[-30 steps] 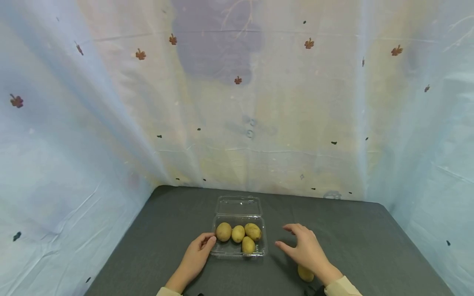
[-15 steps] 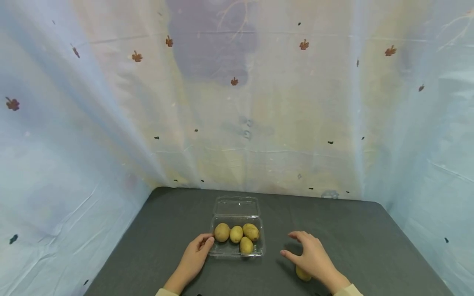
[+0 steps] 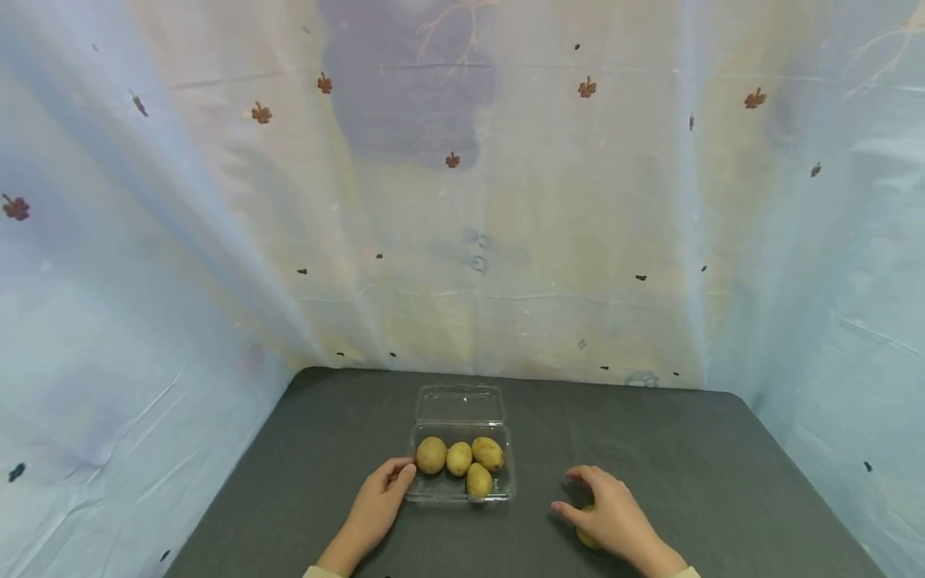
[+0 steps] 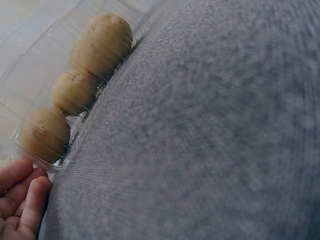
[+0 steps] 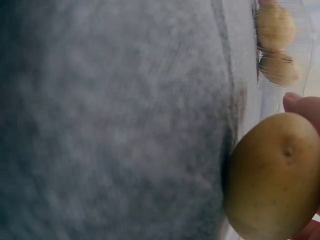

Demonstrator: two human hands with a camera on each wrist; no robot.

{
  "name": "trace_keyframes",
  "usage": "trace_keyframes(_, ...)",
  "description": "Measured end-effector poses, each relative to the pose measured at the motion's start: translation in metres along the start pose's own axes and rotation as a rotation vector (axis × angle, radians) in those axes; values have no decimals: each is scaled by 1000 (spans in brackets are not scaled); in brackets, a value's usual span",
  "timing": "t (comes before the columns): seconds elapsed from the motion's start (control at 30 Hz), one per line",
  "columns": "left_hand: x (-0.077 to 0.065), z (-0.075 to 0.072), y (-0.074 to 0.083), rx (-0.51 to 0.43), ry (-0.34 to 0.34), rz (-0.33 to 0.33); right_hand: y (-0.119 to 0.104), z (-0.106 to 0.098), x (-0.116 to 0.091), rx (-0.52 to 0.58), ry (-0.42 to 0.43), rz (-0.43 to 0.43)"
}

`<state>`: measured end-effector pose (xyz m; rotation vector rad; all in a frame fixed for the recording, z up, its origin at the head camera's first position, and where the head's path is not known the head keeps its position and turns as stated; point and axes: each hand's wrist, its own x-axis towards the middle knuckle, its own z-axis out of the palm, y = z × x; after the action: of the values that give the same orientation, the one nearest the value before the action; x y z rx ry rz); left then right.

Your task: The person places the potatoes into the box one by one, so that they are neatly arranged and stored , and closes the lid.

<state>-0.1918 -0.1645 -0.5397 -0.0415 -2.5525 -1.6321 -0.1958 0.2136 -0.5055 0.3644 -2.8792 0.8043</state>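
Observation:
A clear plastic clamshell container (image 3: 462, 498) stands on the table with its lid (image 3: 461, 404) raised at the back. Inside lie several potatoes (image 3: 431, 456). My left hand (image 3: 379, 499) holds the container's left edge, thumb and fingertips together at the rim; in the left wrist view the fingers (image 4: 35, 205) meet its corner. To the right of the container, my right hand (image 3: 613, 514) is spread over a loose potato (image 5: 275, 175), thumb and fingers apart on either side of it. Part of that potato is hidden under the hand in the head view.
A dark grey cloth (image 3: 347, 417) covers the table. Pale printed curtains (image 3: 535, 201) with leaf patterns hang behind and along both sides. The container lies between the two hands, left of the right hand.
My right hand has moved down and toward me, over the loose potato. The left hand stays at the container's edge. The head view has shifted slightly.

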Motion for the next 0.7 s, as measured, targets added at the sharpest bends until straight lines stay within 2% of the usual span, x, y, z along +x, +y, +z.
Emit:
trace_keyframes(0.27,1,0,2,-3,-5,-22,2,-3,-4,32,-22,-5)
trace_keyframes(0.7,-1,-1,3,-19,-4,-9,3,-15,-15,20,-138,35)
